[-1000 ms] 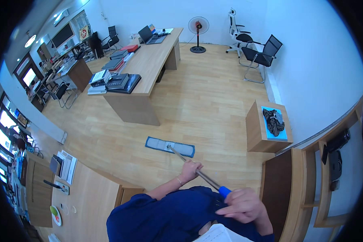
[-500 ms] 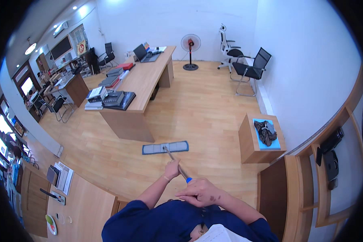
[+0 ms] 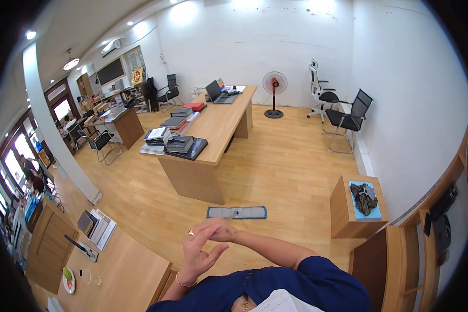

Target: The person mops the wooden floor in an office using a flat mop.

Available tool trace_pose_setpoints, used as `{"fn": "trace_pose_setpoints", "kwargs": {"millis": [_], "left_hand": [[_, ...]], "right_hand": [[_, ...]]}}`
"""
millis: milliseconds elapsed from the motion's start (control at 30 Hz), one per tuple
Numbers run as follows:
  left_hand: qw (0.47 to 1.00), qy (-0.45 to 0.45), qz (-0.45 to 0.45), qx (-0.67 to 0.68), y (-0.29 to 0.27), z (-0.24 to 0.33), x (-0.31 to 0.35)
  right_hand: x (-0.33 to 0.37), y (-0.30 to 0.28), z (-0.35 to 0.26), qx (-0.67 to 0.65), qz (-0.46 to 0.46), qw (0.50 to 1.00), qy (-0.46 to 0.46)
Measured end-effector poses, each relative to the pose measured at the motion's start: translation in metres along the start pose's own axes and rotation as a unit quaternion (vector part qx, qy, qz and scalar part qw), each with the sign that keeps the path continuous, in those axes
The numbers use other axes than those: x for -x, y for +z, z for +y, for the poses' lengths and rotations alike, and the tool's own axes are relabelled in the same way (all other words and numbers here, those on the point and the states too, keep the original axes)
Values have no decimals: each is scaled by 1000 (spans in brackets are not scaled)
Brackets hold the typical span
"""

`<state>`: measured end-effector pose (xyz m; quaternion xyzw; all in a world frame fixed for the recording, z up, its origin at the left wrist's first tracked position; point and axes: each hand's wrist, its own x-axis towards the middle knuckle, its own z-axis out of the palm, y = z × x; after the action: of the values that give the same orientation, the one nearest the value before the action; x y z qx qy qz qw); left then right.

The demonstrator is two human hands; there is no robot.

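A flat mop with a blue-edged grey head (image 3: 252,212) lies on the wood floor, off the near end of the long desk (image 3: 221,140). Only a short bit of its handle shows. My right hand (image 3: 223,230) reaches across from the right and is closed where the handle meets it; its fingers are partly hidden. Nearer to me, my left hand (image 3: 196,258), with a ring and a bracelet, has its fingers stretched and its thumb apart. Its fingertips overlap my right hand; whether they touch it I cannot tell.
Books (image 3: 179,145) and a laptop (image 3: 221,93) sit on the long desk. At right stands a wooden cabinet (image 3: 343,208) with a dark cloth (image 3: 364,198) on top. Left of me is another desk (image 3: 125,265). A fan (image 3: 274,86) and chairs (image 3: 351,114) stand farther back.
My left hand has come off the mop handle, drawn back and opened. My right hand has moved left and forward. The view has tilted up, so the room sits lower in the picture.
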<state>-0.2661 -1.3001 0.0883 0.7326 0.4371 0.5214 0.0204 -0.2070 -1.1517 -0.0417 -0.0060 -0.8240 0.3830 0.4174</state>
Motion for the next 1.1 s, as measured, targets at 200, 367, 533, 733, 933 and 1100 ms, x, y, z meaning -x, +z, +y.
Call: {"fn": "trace_pose_setpoints", "kwargs": {"millis": [200, 367, 533, 733, 933, 1100], "left_hand": [[968, -171, 183, -30, -33, -40, 58], [977, -166, 133, -9, -25, -18, 79], [990, -99, 80, -64, -12, 6, 66], [999, -2, 25, -25, 26, 47, 36], [997, 28, -13, 71, 84, 76, 24], [977, 15, -145, 154, 131, 95, 12]], "right_hand": [[-8, 48, 73, 142, -320, 925, 147], [61, 58, 158, 145, -313, 915, 209], [99, 50, 144, 263, -230, 925, 147], [150, -7, 93, 284, -168, 923, 199], [225, -83, 44, 308, -96, 915, 243], [293, -136, 20, 322, -13, 900, 294]]}}
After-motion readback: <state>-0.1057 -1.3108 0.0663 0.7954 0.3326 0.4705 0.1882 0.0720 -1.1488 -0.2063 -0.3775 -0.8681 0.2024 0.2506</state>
